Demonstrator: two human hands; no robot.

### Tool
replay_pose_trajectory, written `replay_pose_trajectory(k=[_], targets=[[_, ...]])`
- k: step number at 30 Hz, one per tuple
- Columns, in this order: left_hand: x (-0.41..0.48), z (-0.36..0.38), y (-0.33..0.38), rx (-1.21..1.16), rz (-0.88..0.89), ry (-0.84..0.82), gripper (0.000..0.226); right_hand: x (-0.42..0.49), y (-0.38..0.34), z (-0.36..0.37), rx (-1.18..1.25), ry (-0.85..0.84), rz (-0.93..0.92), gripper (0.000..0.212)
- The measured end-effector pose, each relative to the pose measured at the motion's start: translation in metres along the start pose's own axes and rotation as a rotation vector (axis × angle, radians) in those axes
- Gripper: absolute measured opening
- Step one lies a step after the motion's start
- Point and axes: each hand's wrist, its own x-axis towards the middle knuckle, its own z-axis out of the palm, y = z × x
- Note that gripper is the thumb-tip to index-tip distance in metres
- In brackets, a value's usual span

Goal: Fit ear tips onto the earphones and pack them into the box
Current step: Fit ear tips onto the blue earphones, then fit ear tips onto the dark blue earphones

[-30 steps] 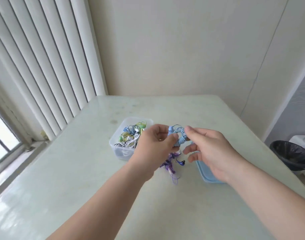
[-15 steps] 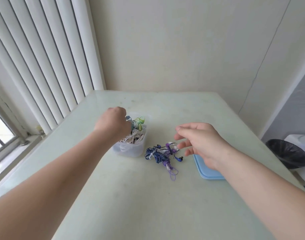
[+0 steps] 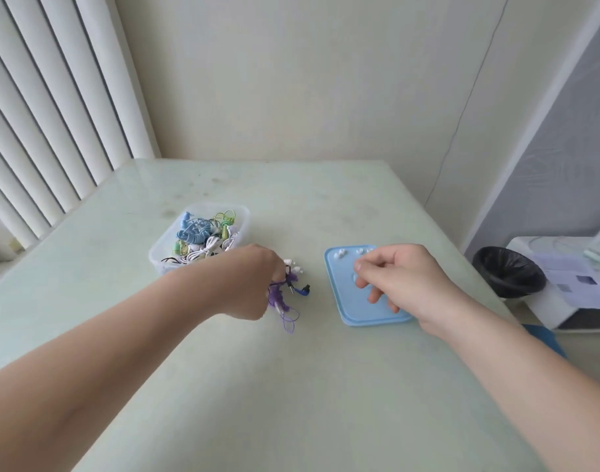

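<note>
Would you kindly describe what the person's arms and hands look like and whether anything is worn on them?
Both are bare. The left hand and right hand carry no gloves, and no rings show. The left forearm and right forearm show no sleeve, watch or bracelet within the frame.

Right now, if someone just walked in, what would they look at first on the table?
Probably the clear box toward the left, stuffed with blue, green and white coiled earphones. Next, the left hand just in front of it, gripping a purple earphone bundle. The right hand is curled over the blue lid, where tiny white ear tips lie along the far edge.
</note>
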Motion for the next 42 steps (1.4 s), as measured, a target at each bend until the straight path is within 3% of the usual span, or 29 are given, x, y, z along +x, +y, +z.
replay_pose_trajectory(k=[3, 6, 15, 20, 22, 26, 29, 33, 37, 42], targets=[[-0.001, 0.011, -0.010, 0.049, 0.047, 0.038, 0.043, -0.010, 0.005, 0.005, 0.055, -0.049, -0.002, 0.012], [-0.001, 0.018, -0.015, 0.046, 0.110, 0.200, 0.009, -0.019, 0.009, 0.017, 0.130, -0.107, 0.000, 0.012], [-0.011, -0.016, -0.026, -0.260, -0.034, 0.562, 0.017, -0.028, 0.007, 0.041, 0.194, -0.182, -0.011, 0.010], [-0.015, -0.036, -0.022, -0.544, -0.019, 0.705, 0.015, -0.028, -0.001, 0.048, 0.250, -0.161, -0.015, 0.006], [-0.019, -0.045, -0.015, -0.672, -0.023, 0.731, 0.015, -0.028, -0.005, 0.051, 0.289, -0.143, -0.028, 0.018], [-0.025, -0.056, 0.002, -0.967, -0.023, 0.666, 0.014, -0.031, -0.013, 0.050, 0.407, -0.181, -0.061, 0.054], [-0.026, -0.051, 0.018, -1.192, 0.018, 0.547, 0.013, -0.032, -0.012, 0.042, 0.580, -0.226, -0.067, 0.065], [-0.023, -0.024, 0.035, -1.422, 0.026, 0.343, 0.016, -0.041, -0.002, 0.028, 0.690, -0.326, -0.055, 0.048], [-0.016, 0.003, 0.048, -1.619, -0.017, 0.129, 0.017, -0.045, 0.015, 0.021, 0.576, -0.260, -0.045, 0.022], [-0.010, 0.023, 0.062, -1.721, -0.089, -0.033, 0.021, -0.044, 0.028, 0.019, 0.617, -0.157, 0.004, 0.012]])
